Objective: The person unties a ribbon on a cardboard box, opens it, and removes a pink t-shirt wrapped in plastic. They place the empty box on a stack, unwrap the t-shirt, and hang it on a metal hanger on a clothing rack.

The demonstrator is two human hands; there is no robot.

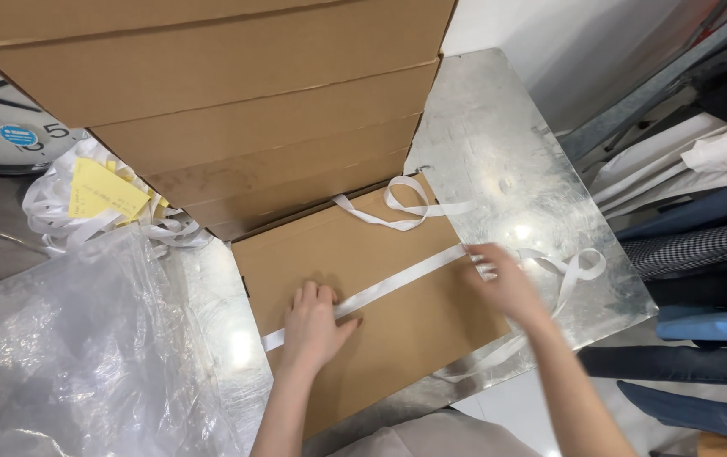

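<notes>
Head view: white strap runs diagonally across the flat carton, from its left edge up toward its right edge. Carton lies on the metal bench, its far edge tucked under the stack of folded cartons.

Left hand is flat, palm down, fingers spread on the carton, pinning the strap near the carton's middle. Right hand is at the carton's right edge, fingers closed on the strap; it is motion-blurred, so how firm the grip is I cannot tell.

Risks, as I judge them:
- Strap is pinned by palm pressure only. A hard pull from the right could slide it out from under the left hand.
- Slack strap right of the carton lies in loops; a second loose loop sits at the carton's far edge. Either could twist or knot when drawn.
- Carton's near corner seems to overhang the bench's near edge; pressing down there could tip it.
- Stack leans over the carton's far edge. A shove forward could shift it.

Room:
- Right of the carton: bare bench, but narrow, and the loops reach close to its right edge. Beyond that edge, hanging clothes.
- Left of the carton: clear plastic sheet crowds in, little free surface.
- Far left of the carton: pile of white straps with a yellow note, and a clock behind.
- Best free area is the far right of the bench, beside the stack.
</notes>
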